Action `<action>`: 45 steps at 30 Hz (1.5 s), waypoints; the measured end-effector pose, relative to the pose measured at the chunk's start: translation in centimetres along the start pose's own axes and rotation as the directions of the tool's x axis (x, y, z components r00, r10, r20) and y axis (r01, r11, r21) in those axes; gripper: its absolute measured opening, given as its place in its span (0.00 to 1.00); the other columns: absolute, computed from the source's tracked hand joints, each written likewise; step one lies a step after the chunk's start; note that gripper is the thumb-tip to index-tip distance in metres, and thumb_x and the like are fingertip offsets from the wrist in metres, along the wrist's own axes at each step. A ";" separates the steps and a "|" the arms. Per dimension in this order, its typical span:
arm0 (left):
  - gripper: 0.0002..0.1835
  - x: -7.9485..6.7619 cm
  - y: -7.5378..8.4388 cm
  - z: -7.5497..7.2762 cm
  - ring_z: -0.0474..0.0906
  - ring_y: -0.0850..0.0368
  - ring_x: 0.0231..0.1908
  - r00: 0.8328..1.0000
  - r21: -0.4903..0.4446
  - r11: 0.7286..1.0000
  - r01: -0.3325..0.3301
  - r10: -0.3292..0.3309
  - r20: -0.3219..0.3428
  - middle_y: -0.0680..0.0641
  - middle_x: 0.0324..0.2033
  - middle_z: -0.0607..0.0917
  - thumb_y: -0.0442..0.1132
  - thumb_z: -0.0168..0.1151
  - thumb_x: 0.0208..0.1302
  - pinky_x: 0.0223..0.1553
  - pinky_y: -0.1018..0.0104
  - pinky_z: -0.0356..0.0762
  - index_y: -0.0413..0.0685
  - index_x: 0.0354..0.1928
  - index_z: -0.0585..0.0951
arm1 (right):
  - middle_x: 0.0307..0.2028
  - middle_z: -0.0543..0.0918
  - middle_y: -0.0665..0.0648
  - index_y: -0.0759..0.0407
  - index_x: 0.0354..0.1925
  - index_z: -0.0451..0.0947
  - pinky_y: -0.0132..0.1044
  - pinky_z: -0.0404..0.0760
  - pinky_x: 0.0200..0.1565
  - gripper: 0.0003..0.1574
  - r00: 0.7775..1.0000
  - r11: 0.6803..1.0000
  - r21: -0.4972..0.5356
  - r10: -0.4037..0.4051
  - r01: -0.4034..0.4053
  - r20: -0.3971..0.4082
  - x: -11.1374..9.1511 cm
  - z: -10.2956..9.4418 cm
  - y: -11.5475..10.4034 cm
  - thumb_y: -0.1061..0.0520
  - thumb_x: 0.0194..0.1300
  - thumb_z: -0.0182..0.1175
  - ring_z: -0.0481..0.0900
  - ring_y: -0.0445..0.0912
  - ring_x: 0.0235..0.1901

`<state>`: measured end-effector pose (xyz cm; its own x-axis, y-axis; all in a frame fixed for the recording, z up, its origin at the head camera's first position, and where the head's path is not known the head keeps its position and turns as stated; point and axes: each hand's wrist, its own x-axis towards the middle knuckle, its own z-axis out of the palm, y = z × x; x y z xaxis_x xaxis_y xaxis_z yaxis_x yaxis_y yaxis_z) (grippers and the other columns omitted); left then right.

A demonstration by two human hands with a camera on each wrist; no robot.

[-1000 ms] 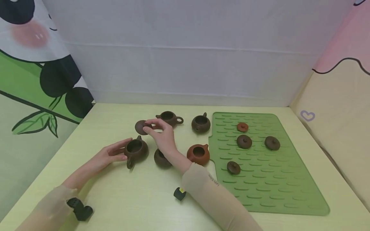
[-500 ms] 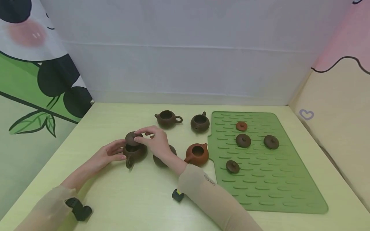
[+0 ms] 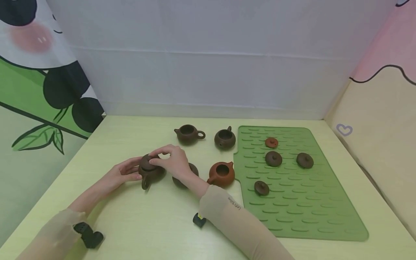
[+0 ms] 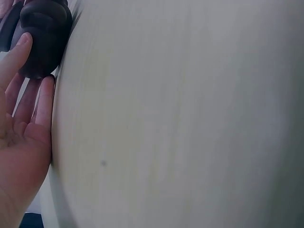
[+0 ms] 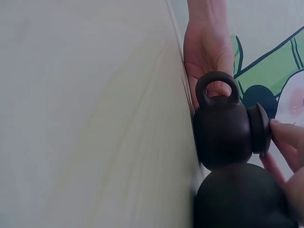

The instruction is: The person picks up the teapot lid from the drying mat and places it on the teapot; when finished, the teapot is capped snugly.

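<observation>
Currently both hands work at one dark brown teapot [image 3: 157,174] standing on the left half of the table [image 3: 139,231], nearer its left edge than its right. The left hand [image 3: 125,172] braces that pot from the left edge's side, thumb on one flank and fingers on the other; the pot's handle points toward the near edge. The right hand [image 3: 172,159] pinches a dark lid [image 3: 147,162] between thumb and fingers at the pot's mouth. The right wrist view shows the lid against the rim; whether it is fully seated I cannot tell.

Just beside it, toward the right edge, a second dark teapot [image 3: 195,169] is partly hidden by the right forearm. Next comes a reddish-brown teapot [image 3: 228,176], uncovered. Near the far edge stand two more uncovered dark pots: a spouted teapot [image 3: 186,138], its loop handle toward the right edge, and a rounder teapot [image 3: 225,142].

A green mat [image 3: 325,222] covers much of the table's right side. On it, apart from one another, lie a small reddish lid [image 3: 271,142] close to the far edge and three dark lids [image 3: 273,159].
</observation>
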<state>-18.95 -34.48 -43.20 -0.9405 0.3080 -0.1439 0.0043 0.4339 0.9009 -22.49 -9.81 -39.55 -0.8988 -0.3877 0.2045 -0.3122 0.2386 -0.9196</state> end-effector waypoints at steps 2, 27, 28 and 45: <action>0.34 0.0 -0.1 0.0 0.71 0.83 0.57 1.000 0.000 1.000 -0.007 0.007 0.000 0.60 0.68 0.71 0.41 0.61 0.69 0.55 0.84 0.68 0.52 0.74 0.61 | 0.42 0.88 0.43 0.44 0.39 0.90 0.41 0.78 0.57 0.09 1.000 1.000 -0.018 0.000 0.000 0.002 0.0 0.1 0.0 0.51 0.57 0.73 0.80 0.47 0.54; 0.34 0.1 -0.4 -0.2 0.72 0.82 0.57 0.998 -0.006 0.998 -0.057 0.057 0.012 0.68 0.65 0.71 0.40 0.60 0.70 0.56 0.83 0.70 0.50 0.75 0.60 | 0.47 0.88 0.38 0.33 0.39 0.89 0.41 0.74 0.57 0.09 1.000 0.937 -0.349 0.022 -0.026 -0.017 0.2 0.6 -0.5 0.43 0.57 0.71 0.80 0.38 0.53; 0.34 0.1 -0.4 -0.2 0.71 0.82 0.57 0.998 -0.005 0.998 -0.056 0.056 0.012 0.68 0.65 0.71 0.40 0.60 0.70 0.56 0.83 0.70 0.51 0.75 0.60 | 0.46 0.87 0.38 0.33 0.39 0.89 0.41 0.74 0.57 0.09 1.000 0.933 -0.358 0.023 -0.027 -0.015 0.2 0.6 -0.5 0.42 0.57 0.71 0.79 0.39 0.53; 0.34 0.0 -0.3 -0.1 0.71 0.84 0.57 0.999 0.016 0.999 -0.031 0.031 0.008 0.56 0.70 0.70 0.42 0.60 0.70 0.55 0.84 0.69 0.52 0.75 0.60 | 0.42 0.86 0.34 0.31 0.41 0.88 0.37 0.68 0.51 0.10 1.000 0.926 -0.377 0.027 -0.019 0.015 0.2 0.5 -0.4 0.42 0.59 0.70 0.73 0.38 0.45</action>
<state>-18.99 -34.67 -43.44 -0.9373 0.3278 -0.1188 0.0392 0.4377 0.8983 -22.34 -10.45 -39.29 -0.9021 -0.3947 0.1742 -0.3876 0.5641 -0.7291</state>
